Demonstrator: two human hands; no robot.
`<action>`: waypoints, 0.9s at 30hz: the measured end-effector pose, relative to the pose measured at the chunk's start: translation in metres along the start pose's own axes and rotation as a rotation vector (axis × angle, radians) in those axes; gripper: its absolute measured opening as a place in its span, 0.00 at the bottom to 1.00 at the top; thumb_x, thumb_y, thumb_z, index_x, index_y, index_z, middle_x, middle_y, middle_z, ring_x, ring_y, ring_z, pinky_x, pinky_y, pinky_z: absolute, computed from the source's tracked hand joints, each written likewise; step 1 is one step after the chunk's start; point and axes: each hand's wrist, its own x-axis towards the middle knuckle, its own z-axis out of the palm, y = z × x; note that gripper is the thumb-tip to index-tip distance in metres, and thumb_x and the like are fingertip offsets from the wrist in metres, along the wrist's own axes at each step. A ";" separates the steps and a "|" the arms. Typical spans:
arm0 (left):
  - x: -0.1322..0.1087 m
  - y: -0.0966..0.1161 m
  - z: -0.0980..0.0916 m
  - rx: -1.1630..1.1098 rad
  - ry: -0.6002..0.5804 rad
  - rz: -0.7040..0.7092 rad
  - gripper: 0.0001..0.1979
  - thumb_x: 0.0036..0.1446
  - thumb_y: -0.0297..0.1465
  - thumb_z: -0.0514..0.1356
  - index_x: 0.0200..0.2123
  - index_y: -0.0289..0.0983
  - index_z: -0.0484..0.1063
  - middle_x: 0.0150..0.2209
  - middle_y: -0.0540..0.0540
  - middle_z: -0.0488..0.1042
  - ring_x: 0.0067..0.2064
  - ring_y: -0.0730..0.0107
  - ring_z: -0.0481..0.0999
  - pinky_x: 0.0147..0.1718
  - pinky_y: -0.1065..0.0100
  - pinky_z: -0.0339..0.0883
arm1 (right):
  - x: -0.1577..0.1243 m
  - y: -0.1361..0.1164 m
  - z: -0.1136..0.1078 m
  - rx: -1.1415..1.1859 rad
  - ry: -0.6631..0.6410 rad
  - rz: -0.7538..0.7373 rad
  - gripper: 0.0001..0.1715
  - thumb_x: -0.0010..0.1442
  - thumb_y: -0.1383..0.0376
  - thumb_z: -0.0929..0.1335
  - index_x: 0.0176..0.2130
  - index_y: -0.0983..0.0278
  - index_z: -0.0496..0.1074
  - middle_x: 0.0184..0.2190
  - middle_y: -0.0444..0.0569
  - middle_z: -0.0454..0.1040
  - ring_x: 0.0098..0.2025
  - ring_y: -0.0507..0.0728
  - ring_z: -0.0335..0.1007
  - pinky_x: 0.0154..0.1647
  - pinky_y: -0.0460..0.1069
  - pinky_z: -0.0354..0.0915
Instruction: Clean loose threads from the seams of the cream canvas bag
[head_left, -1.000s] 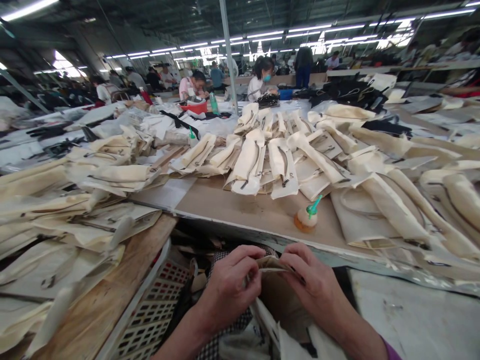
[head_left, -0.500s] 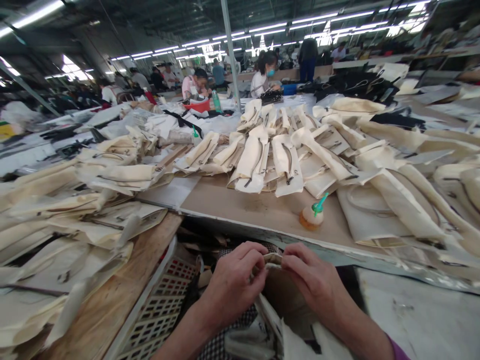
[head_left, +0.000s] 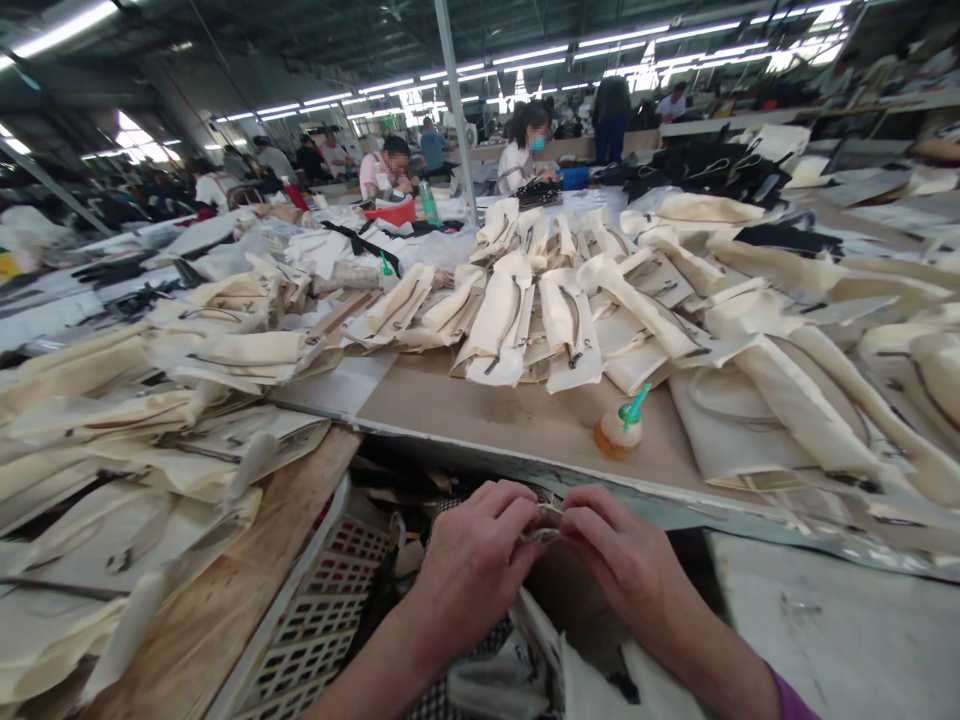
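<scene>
1. Cream fabric pc (head_left: 589, 675), btm ctr of frame, sits below/btwn both hands; its upper edge is bunched at their fingertips.
2. L hand (head_left: 476, 545): fingers curled in tight, pinching that edge; exact thumb position hidden.
3. R hand (head_left: 626, 550): fingertips nipped on same edge, just beside L, narrow grip.
4. Step in hand, prob.: working the edge w/ both sets of fingertips.
5. Next move likely calls for firm pinch each side, edge lined up, no slack.
6. Squat bottle (head_left: 619, 434) w/ green nozzle, R of ctr, stands on tan surface (head_left: 480, 410), untouched.
</scene>
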 end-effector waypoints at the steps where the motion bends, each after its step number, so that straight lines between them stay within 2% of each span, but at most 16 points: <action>1: 0.001 -0.001 0.001 0.023 0.006 0.039 0.08 0.56 0.24 0.64 0.38 0.39 0.71 0.45 0.49 0.76 0.44 0.61 0.76 0.41 0.62 0.72 | 0.000 0.000 0.000 -0.004 0.012 0.003 0.15 0.74 0.68 0.54 0.39 0.63 0.65 0.40 0.51 0.68 0.35 0.58 0.70 0.29 0.49 0.67; 5: 0.006 -0.006 0.004 0.071 0.026 0.135 0.05 0.60 0.25 0.61 0.39 0.39 0.72 0.45 0.49 0.76 0.43 0.62 0.75 0.41 0.61 0.72 | 0.003 0.001 0.000 -0.035 0.061 -0.006 0.18 0.75 0.66 0.54 0.37 0.63 0.66 0.39 0.52 0.69 0.35 0.57 0.71 0.30 0.49 0.69; 11: 0.018 -0.015 0.012 0.068 0.076 0.211 0.04 0.61 0.24 0.59 0.34 0.37 0.72 0.42 0.48 0.77 0.42 0.63 0.75 0.40 0.63 0.71 | 0.008 0.006 0.005 -0.122 0.031 -0.045 0.18 0.74 0.68 0.53 0.38 0.65 0.66 0.40 0.54 0.70 0.36 0.58 0.72 0.30 0.50 0.70; 17: 0.021 -0.024 0.019 0.004 0.166 0.293 0.05 0.61 0.22 0.57 0.36 0.36 0.72 0.43 0.46 0.77 0.43 0.64 0.76 0.42 0.64 0.72 | 0.008 0.009 0.008 -0.125 0.006 -0.010 0.18 0.74 0.67 0.53 0.36 0.64 0.64 0.36 0.51 0.68 0.31 0.58 0.70 0.25 0.51 0.69; 23: 0.020 -0.028 0.023 -0.007 0.222 0.347 0.06 0.62 0.22 0.56 0.35 0.35 0.71 0.44 0.45 0.77 0.42 0.63 0.76 0.42 0.63 0.72 | 0.008 0.008 0.006 -0.091 0.049 -0.065 0.12 0.71 0.74 0.55 0.41 0.65 0.64 0.45 0.55 0.68 0.44 0.61 0.68 0.39 0.53 0.71; 27: 0.020 -0.027 0.028 -0.047 0.248 0.349 0.06 0.62 0.21 0.56 0.37 0.35 0.72 0.41 0.45 0.78 0.41 0.64 0.76 0.41 0.64 0.72 | 0.008 0.010 0.008 -0.048 0.013 -0.061 0.12 0.69 0.77 0.57 0.43 0.66 0.64 0.45 0.55 0.67 0.44 0.61 0.67 0.41 0.55 0.71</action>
